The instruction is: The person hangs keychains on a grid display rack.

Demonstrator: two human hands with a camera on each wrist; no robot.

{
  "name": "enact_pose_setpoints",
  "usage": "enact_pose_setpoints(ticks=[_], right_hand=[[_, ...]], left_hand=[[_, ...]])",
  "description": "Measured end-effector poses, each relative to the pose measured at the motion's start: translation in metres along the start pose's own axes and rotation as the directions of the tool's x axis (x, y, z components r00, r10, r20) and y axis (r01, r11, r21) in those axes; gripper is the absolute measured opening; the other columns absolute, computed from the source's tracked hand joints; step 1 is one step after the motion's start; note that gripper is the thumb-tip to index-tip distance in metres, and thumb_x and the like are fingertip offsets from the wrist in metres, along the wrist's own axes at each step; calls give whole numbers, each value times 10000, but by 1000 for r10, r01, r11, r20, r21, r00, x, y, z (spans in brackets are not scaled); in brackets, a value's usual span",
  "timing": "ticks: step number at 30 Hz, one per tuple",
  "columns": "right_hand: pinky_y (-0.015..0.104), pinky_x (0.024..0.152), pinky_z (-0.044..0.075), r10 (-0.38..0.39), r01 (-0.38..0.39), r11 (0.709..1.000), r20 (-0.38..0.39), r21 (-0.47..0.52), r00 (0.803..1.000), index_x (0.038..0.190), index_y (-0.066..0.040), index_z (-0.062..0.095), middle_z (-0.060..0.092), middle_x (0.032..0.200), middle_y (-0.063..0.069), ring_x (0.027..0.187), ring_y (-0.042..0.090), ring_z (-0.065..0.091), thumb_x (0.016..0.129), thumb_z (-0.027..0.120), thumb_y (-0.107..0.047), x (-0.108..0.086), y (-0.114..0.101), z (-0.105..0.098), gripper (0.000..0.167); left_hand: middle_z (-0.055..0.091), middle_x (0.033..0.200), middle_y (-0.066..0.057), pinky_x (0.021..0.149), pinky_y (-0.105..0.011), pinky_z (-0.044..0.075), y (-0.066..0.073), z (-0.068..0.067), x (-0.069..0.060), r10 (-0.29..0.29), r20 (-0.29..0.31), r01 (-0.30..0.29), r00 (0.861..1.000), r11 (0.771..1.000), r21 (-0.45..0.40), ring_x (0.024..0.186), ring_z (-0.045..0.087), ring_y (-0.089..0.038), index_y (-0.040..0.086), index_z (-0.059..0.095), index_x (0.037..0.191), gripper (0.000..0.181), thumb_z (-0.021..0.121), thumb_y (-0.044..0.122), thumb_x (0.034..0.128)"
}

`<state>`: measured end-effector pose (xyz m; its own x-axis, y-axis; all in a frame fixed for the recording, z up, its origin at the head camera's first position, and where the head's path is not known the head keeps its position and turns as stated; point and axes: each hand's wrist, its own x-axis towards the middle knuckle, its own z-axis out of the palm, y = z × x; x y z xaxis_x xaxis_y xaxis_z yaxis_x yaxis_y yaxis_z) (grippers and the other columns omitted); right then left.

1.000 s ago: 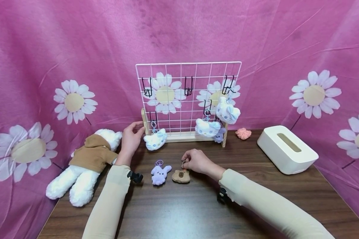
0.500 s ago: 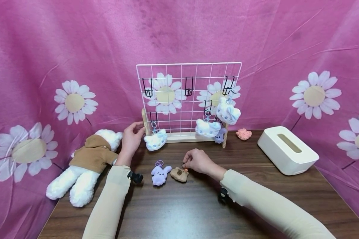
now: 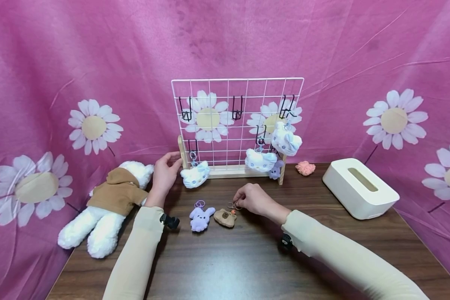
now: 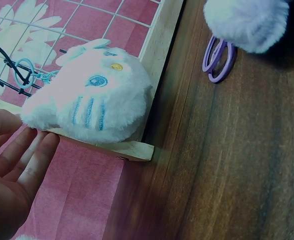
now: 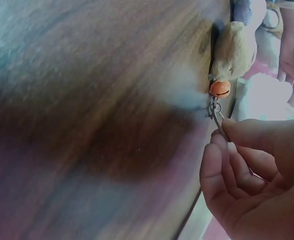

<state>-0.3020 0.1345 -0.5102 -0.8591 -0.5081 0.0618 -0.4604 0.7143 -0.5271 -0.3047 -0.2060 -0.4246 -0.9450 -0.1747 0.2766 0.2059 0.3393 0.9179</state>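
My right hand (image 3: pixel 256 199) pinches the metal ring (image 5: pixel 218 123) of a brown plush keychain (image 3: pixel 225 218) with a round snout and an orange bell (image 5: pixel 220 89). That plush lies on the table. Beside it rests a lilac bunny keychain (image 3: pixel 200 219) with purple rings (image 4: pixel 219 60). My left hand (image 3: pixel 166 173) touches the wooden side post (image 3: pixel 183 153) of a white wire grid rack (image 3: pixel 226 128) with fairly straight fingers. Near those fingertips hangs a white cat-face plush (image 4: pixel 99 95) by a light-blue ring on a black hook.
More white cat plushes (image 3: pixel 260 160) and a small purple plush (image 3: pixel 275 171) hang at the rack's right. Several black hooks (image 3: pixel 237 109) sit on the grid. A white plush in a brown hoodie (image 3: pixel 116 200) lies left; a coral fluffy piece (image 3: pixel 305 168) and white tissue box (image 3: pixel 361 188) are right.
The right hand has shifted slightly right, still holding the ring, and more of the ring shows. The brown plush has turned and slid a little left. The left hand stays in place.
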Motion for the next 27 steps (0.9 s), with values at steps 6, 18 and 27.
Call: enact_pose_setpoints(ticks=[6, 18, 27], right_hand=[[243, 707, 603, -74, 70, 996, -66, -55, 995, 945, -308, 864, 777, 818, -249, 787, -1, 692, 941, 866, -213, 7, 17, 10, 95], [248, 696, 578, 13, -13, 1000, -87, 3, 996, 905, -164, 816, 794, 830, -59, 743, 36, 631, 988, 832, -110, -37, -91, -59, 100], [236, 695, 567, 9, -6, 1000, -107, 25, 994, 894, -169, 799, 766, 804, -64, 738, 35, 627, 978, 834, -127, -39, -96, -69, 100]], left_hand=[[771, 1352, -263, 773, -71, 618, 0, 0, 1, -8, -5, 8, 1000, 1000, 4, 1086, 733, -251, -24, 724, 1407, 317, 693, 83, 1109], [767, 1357, -269, 787, -60, 615, 2, 1, 0, 0, -2, 0, 1000, 1000, -2, 1147, 736, -313, -31, 717, 1414, 321, 681, 77, 1114], [756, 1368, -289, 789, -47, 605, 2, 0, -1, 0, 0, 0, 1000, 1000, -3, 1189, 730, -352, -43, 714, 1411, 324, 689, 74, 1110]])
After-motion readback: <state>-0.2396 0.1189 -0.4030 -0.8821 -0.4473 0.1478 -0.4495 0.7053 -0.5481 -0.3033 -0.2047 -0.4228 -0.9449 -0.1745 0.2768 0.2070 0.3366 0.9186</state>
